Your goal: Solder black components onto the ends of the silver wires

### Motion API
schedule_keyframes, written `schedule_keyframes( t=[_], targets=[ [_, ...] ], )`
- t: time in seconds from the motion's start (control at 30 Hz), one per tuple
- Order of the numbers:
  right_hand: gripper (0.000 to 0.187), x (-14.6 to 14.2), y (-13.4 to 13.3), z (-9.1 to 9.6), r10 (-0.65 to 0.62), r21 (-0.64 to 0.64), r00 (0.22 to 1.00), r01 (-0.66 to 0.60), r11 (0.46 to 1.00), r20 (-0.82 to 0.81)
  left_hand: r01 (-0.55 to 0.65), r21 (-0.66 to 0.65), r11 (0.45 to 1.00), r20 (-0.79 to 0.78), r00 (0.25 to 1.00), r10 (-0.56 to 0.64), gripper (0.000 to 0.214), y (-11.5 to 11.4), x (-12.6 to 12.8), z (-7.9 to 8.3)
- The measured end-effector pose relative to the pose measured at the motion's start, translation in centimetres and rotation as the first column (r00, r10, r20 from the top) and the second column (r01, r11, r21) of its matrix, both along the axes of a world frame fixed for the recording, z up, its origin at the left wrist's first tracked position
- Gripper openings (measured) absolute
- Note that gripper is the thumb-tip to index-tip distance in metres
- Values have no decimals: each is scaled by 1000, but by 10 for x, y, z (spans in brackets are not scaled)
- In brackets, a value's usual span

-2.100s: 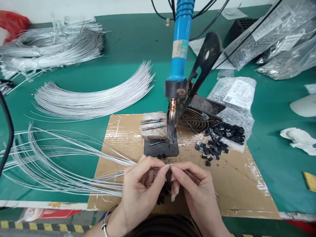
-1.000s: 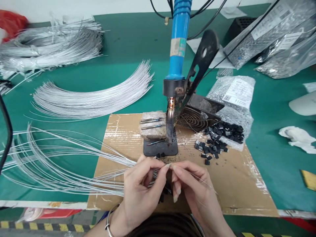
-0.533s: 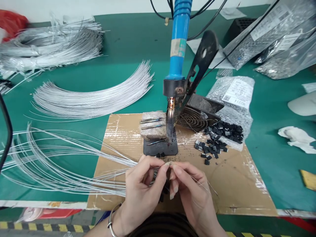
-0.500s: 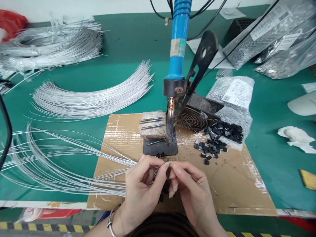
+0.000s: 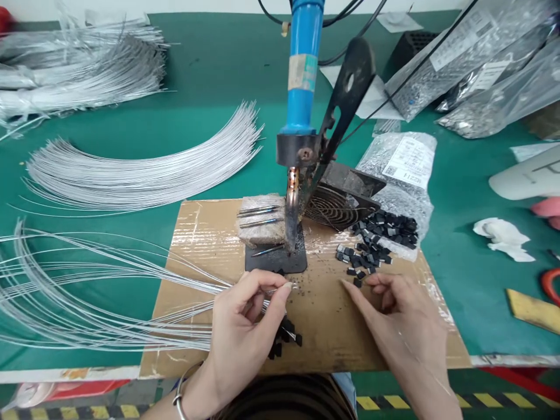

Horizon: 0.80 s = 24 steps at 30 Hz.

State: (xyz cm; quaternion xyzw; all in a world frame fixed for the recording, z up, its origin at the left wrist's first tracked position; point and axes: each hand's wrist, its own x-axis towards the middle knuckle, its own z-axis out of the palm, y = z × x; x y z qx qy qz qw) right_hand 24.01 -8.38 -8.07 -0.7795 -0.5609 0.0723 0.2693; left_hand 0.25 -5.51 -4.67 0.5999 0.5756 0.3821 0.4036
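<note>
My left hand (image 5: 247, 318) is closed in a pinch, thumb and forefinger gripping the ends of several thin white wires (image 5: 87, 291) that fan out to the left. My right hand (image 5: 400, 312) lies on the cardboard sheet (image 5: 205, 233) with its forefinger stretched toward a loose pile of small black parts (image 5: 376, 239); nothing shows in it. A few more black parts (image 5: 285, 339) lie below my left hand. Just beyond both hands a blue-handled soldering iron (image 5: 301, 76) stands tip down on a black plate (image 5: 275, 259).
A worn sponge block (image 5: 260, 224) with metal tips sits left of the iron, a fan grille (image 5: 336, 207) to its right. Curved white wire bundles (image 5: 131, 175) cover the green mat at left. Plastic bags (image 5: 411, 166), crumpled tissue (image 5: 503, 236) and a yellow piece (image 5: 531, 309) lie at right.
My right hand has let go of the wire end and moved right toward the black parts. My left hand keeps its pinch on the wires. The view has shifted slightly right.
</note>
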Motion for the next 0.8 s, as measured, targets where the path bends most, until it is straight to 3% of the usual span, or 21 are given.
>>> schedule_keyframes(
  t=[0.23, 0.3, 0.4, 0.53, 0.67, 0.8],
  targets=[
    [26, -1, -2, 1, 109, 42, 994, -110, 993, 28, 30, -6, 1000, -30, 999, -30, 11, 2, 0, 4],
    [26, 1, -3, 2, 99, 28, 994, -98, 995, -40, 28, -5, 1000, -31, 999, -29, 11, 2, 0, 4],
    [23, -1, -6, 3, 31, 21, 964, -27, 999, -263, 27, -1, 1000, -30, 999, -27, 11, 3, 1, 5],
    [14, -16, -4, 11, 41, 93, 801, 19, 996, -597, 15, -39, 999, -24, 1000, -16, 12, 5, 1, 9],
    [3, -38, 2, 27, 85, 128, 664, 17, 992, -743, 7, -72, 997, -57, 998, -11, 14, 6, 2, 14],
    [4, -59, 8, 41, 51, 73, 499, 24, 997, -865, 16, -110, 994, -66, 998, -23, 15, 5, 1, 15]
  ],
)
